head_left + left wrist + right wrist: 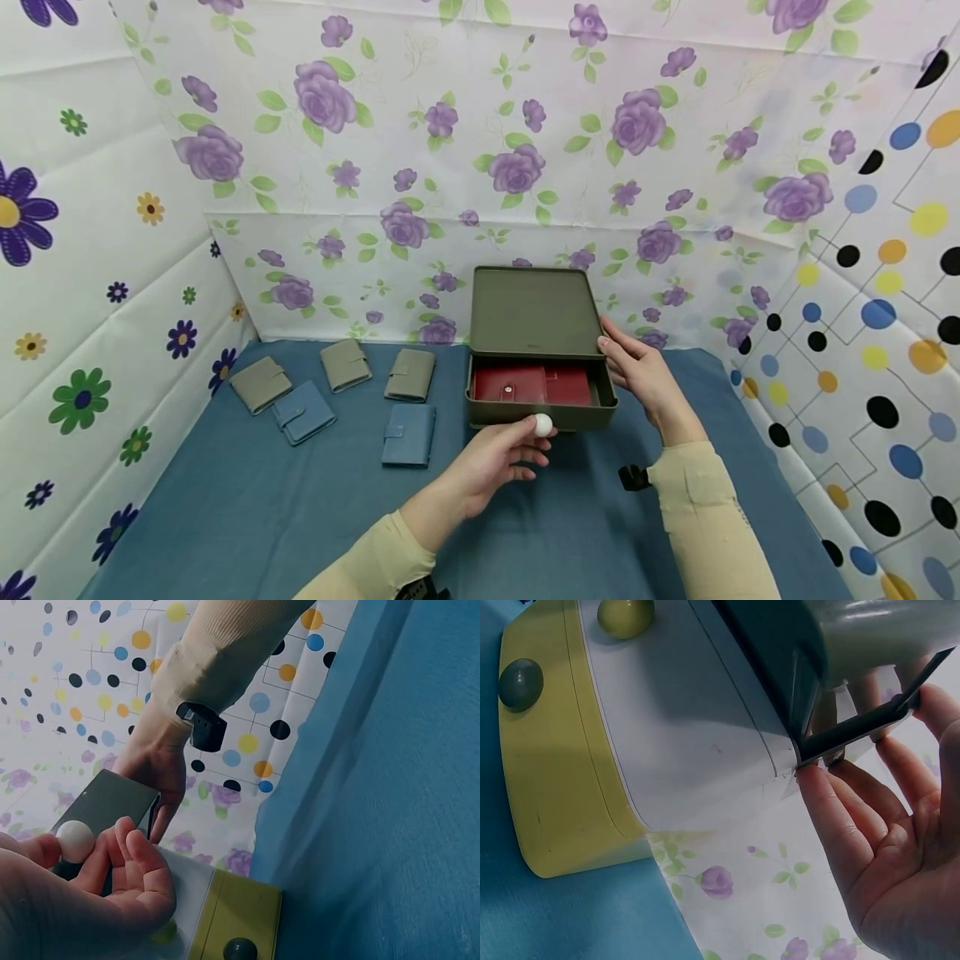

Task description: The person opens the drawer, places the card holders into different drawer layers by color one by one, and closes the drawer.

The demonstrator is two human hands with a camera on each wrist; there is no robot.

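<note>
A small drawer chest [534, 310] with an olive-green top stands on the blue cloth in the head view. Its top drawer [498, 413] is pulled out, and red wallets [512, 385] lie inside. My left hand [487, 462] pinches the drawer's round white knob [543, 425] between thumb and forefinger, the other fingers loosely bent. Against the chest's right side rests my right hand [641, 375], its fingers fairly straight, with the thumb at the top's front corner. The right wrist view shows the chest's white middle drawer [682, 735] and yellow bottom drawer [551, 765].
Left of the chest lie several snap wallets: grey-beige ones [261, 385] [346, 365] [410, 375] and blue ones [303, 412] [408, 435]. Flowered cloth [405, 167] hangs behind, and dotted cloth [877, 358] bounds the right side.
</note>
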